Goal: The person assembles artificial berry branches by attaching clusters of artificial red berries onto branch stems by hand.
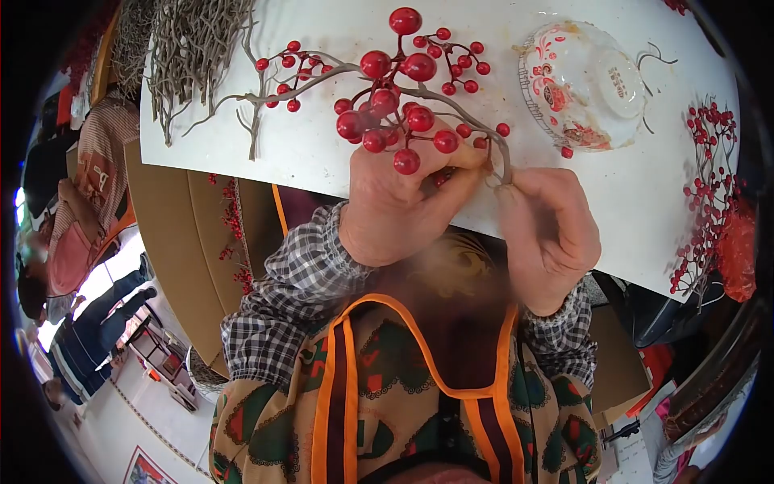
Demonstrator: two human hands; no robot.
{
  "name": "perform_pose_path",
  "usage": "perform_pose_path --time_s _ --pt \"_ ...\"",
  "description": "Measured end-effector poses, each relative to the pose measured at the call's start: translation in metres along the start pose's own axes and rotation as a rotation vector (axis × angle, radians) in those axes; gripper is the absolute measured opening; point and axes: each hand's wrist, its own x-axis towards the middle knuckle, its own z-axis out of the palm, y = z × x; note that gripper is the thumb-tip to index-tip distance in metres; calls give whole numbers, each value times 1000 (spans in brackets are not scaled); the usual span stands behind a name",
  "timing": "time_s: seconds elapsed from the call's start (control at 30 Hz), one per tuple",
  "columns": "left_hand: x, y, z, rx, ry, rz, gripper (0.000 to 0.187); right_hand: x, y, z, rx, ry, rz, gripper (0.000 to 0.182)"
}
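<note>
An artificial berry branch with glossy red berries and a grey-brown stem reaches across the white table. My left hand is closed around its lower part, just under the cluster of large berries. The fingertips of my right hand pinch the stem's end beside my left fingers. A thin loop shows between the two hands, too small to make out clearly. Berries partly hide my left fingers.
Bare twigs are piled at the table's back left. An upturned patterned bowl with stains stands at right. More berry sprays lie by a red plastic bag. A cardboard box stands below the table; people are at left.
</note>
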Motion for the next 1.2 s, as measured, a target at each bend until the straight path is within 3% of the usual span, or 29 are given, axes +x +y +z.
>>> perform_pose_path --time_s 0.63,1.2 --pt "5 4 11 -8 46 -51 18 0 -2 8 -160 101 -81 22" --pt "10 3 11 80 75 33 18 1 -1 9 -175 126 -68 21"
